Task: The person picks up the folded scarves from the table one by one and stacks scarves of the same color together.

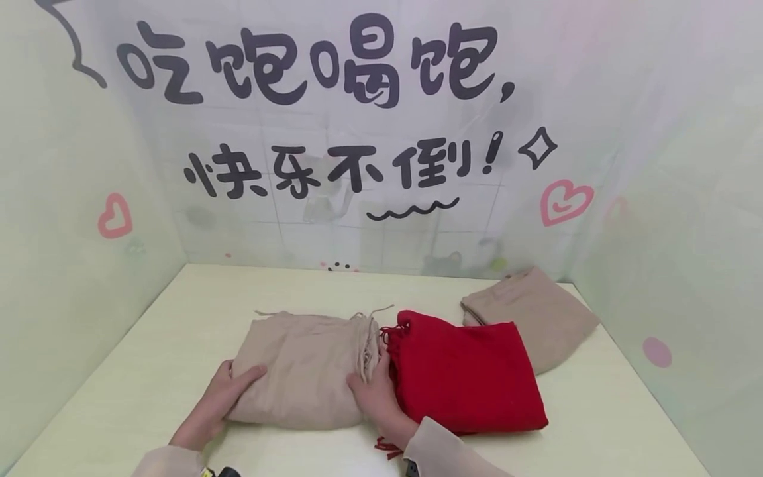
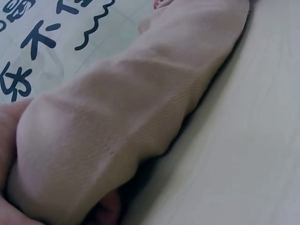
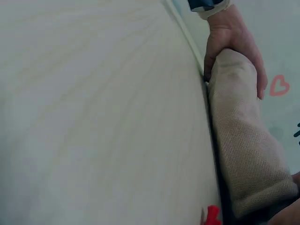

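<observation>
A folded beige scarf (image 1: pixel 298 371) with thin fringe strands lies between the two hands on the table. My left hand (image 1: pixel 223 397) grips its left edge, thumb on top and fingers underneath. At the opposite edge, where the layers show, my right hand (image 1: pixel 378 397) holds the scarf with the thumb over it. The right wrist view shows the left hand (image 3: pixel 236 42) wrapped round the far end of the thick beige bundle (image 3: pixel 243 126). Close by on the right, a folded red scarf (image 1: pixel 467 374) with red fringe lies beside the right hand.
Another beige cloth (image 1: pixel 545 324) lies at the back right, partly behind the red scarf. The pale table (image 1: pixel 149 331) is bordered by a back wall (image 1: pixel 357 245) with dark lettering and by side walls with printed hearts and dots.
</observation>
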`<state>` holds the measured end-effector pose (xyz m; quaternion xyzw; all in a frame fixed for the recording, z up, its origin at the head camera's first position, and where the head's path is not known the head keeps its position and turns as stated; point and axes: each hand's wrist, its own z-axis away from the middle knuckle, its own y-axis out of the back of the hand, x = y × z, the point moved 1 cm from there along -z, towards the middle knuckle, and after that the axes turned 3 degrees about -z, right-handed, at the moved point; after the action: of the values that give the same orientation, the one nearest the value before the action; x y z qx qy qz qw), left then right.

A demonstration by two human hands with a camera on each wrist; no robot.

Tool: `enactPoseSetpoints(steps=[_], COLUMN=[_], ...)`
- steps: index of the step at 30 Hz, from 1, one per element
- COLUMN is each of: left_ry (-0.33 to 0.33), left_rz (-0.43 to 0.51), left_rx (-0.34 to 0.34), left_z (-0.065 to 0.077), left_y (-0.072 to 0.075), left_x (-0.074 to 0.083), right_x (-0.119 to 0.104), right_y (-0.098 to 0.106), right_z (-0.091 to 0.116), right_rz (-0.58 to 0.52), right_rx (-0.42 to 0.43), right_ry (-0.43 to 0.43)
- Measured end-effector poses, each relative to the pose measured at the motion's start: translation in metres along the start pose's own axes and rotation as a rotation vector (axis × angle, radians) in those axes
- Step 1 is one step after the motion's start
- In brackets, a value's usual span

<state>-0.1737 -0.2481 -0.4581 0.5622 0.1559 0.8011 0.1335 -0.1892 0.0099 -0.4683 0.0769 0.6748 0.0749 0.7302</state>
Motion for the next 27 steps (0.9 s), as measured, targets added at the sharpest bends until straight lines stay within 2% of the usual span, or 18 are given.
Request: enactPoseSetpoints(steps=[4,10,16,22,27], left_ry=[-0.009,-0.014,0.005,0.011,0.010], left_rz=[-0.069,-0.121,-0.083,-0.083,-0.076], left_rx=[0.060,0.117,0.133,0.148,0.154], left_z=[0.002,0.004,0.004,0.005,0.002], left_y=[-0.001,-0.004,-0.010,-0.009,-0.007], left_x=[0.000,0.001,0.000,-0.002,0.002], right_x=[-0.002,-0.002,0.007,0.013,0.010], right_y=[0.001,0.002,0.005,0.009,0.010], right_z=[0.004,0.000,-0.010,-0.015,-0.021], right_rz=[0.040,0.015,-0.037,-0.110,-0.106], right_rx=[-0.021,-0.051,-0.089,-0.204,-0.232], right_ry=[0.036,0.002,-0.016,-0.029,-0.042])
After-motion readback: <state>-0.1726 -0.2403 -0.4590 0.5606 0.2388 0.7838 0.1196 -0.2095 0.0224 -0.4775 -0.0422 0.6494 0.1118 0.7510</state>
